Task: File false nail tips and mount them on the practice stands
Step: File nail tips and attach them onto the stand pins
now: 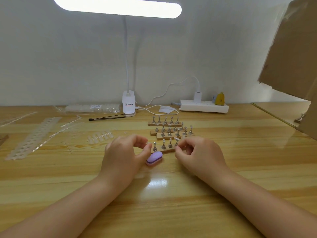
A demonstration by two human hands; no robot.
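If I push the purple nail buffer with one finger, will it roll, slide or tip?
The buffer would probably slide: it lies flat on a glossy table. Rolling seems unlikely, since it looks oblong and flat-sided. It looks small and layered like foam, so likely light.

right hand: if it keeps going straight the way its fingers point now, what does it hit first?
Most likely the nearest practice stand. The right hand has curled fingertips aimed left and slightly away, level with the metal pegs at that stand's right end. Depth is unclear; they may already touch it. The purple buffer block lies nearer the camera, off that line.
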